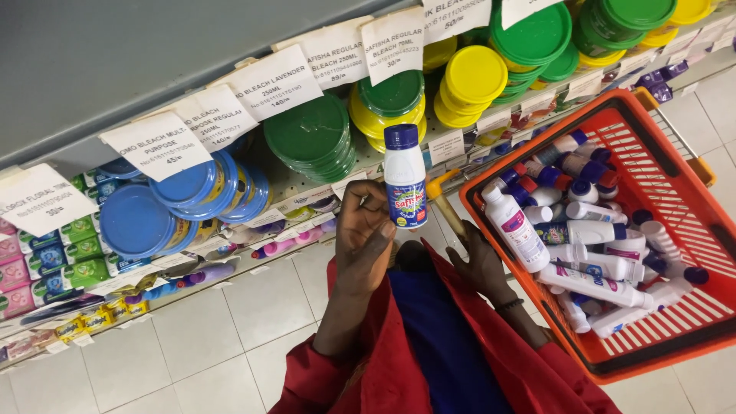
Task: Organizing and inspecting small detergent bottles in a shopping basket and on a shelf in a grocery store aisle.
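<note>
Fingers (pixel 373 230) of the left hand (pixel 364 241) are closed round a small white bottle (pixel 405 180), raised toward the shelf (pixel 307 184); beside them, the right hand (pixel 479 264) grips the orange basket (pixel 652 153).

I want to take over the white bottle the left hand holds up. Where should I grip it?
Grip the white bottle at its blue cap and bare upper body, coming from above. The left hand covers only its lower part, so the top is free and it stands upright.

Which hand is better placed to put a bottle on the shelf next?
Probably the left. The left hand already holds a white bottle upright, close to the shelf. The right hand is lower, at the rim of the orange basket.
</note>
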